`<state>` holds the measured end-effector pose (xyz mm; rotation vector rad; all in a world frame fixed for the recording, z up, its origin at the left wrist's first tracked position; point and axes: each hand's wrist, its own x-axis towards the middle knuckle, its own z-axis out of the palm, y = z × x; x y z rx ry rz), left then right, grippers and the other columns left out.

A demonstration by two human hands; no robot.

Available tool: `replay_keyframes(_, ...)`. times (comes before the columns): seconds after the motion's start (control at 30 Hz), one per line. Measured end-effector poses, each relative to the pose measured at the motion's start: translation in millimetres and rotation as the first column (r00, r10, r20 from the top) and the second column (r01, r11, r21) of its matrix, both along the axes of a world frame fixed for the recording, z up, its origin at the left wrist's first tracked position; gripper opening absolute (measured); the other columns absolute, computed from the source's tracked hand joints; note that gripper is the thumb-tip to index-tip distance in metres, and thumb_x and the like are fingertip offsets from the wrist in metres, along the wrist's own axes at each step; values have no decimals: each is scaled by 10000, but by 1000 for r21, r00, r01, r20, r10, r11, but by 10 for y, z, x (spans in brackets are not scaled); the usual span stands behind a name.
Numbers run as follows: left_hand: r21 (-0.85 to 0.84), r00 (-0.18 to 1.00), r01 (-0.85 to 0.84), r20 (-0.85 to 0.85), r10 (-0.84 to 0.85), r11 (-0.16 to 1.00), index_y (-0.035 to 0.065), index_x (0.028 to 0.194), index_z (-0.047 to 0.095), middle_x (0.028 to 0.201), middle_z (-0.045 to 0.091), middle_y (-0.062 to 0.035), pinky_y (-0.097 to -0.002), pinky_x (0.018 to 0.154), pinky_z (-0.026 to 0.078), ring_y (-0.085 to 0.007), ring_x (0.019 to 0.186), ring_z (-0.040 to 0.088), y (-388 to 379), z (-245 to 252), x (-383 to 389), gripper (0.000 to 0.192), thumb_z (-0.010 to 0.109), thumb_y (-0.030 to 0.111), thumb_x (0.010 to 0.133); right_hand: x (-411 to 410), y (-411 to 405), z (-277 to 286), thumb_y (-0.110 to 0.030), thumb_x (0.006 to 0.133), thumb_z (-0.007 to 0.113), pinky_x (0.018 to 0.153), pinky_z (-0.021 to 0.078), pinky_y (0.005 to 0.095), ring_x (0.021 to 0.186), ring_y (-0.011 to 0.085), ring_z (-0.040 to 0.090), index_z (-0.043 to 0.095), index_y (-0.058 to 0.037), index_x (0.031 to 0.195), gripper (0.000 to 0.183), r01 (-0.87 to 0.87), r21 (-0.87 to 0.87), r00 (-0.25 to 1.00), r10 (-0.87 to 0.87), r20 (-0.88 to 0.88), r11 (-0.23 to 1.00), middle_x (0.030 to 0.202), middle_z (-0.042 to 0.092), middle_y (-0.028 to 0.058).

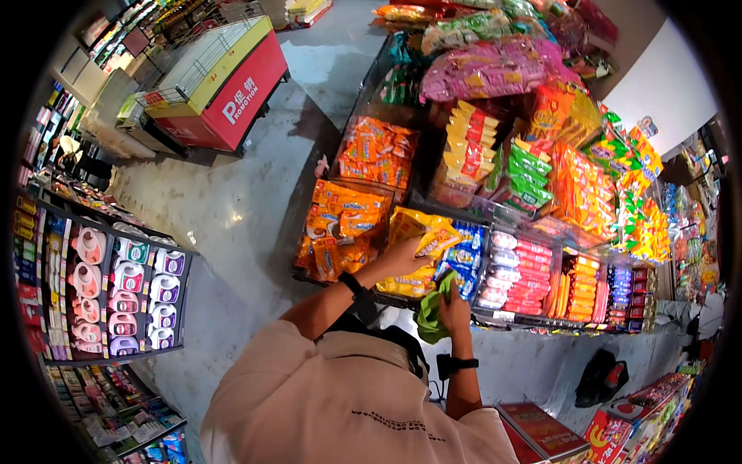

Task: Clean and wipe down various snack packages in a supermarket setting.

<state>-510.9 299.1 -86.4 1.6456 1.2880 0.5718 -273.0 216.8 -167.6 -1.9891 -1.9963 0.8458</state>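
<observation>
My left hand [408,256] is on a yellow snack packet [439,238], its fingers at the packet's left side, above a bin of yellow packets [408,282]. My right hand [455,310] grips a crumpled green cloth [430,319], which hangs at the front edge of the display. Just right of the yellow packets is a bin of blue packets [468,249]. Orange packets [342,223] fill the bin on the left. Both wrists wear black bands.
Red and white sausage-like packs [524,272] lie farther right, with clear dividers between bins. Large pink bags [493,66] are piled at the back. A red promotion stand [232,104] and a shelf of detergent bottles [124,290] stand left. Red boxes [545,432] are at lower right.
</observation>
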Motion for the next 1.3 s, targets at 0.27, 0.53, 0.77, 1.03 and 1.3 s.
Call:
replay_keyframes(0.27,-577,350,-17,762,546,817,61,1386,426,1283,571,-61,-352,981,477,-160,1194,543,-370,426,-488,440,568,212,997,-399,-129,1592,-179,926,620,524,458,402,533,312,611,634,-36,1114,236,-48,89,982,63,-176,995,652,623,199)
replay_keyframes(0.53,-701,564,308,679,469,643,139,1429,412,1306,558,-3,-305,912,513,-103,1134,571,-850,837,-719,576,401,537,1013,-1392,-113,2124,-115,942,630,507,342,209,598,25,452,660,-1,902,124,151,376,796,113,-595,914,709,612,10)
replay_keyframes(0.77,-544,530,125,744,407,830,105,1479,321,1377,499,-42,-329,1023,444,-142,1222,531,-959,853,-759,575,468,425,1024,-1806,323,2123,-173,938,607,645,416,326,737,226,558,633,-11,982,170,225,519,825,122,-552,825,818,564,122)
replay_keyframes(1.03,-543,336,262,826,452,798,75,1413,413,1319,548,-91,-342,966,502,-185,1179,573,-601,1029,-670,570,387,495,1029,-1659,-126,1916,-394,812,704,967,392,501,1122,442,478,496,-89,1358,659,27,543,963,123,-238,839,1186,491,283)
replay_keyframes(1.3,-513,625,254,734,265,820,54,1465,313,1419,413,-104,-320,1070,375,-174,1289,436,-610,1007,-372,609,340,492,1042,-1452,-217,2036,-230,744,726,727,511,421,871,374,599,650,-57,1071,378,212,653,974,-103,-201,727,1048,541,210)
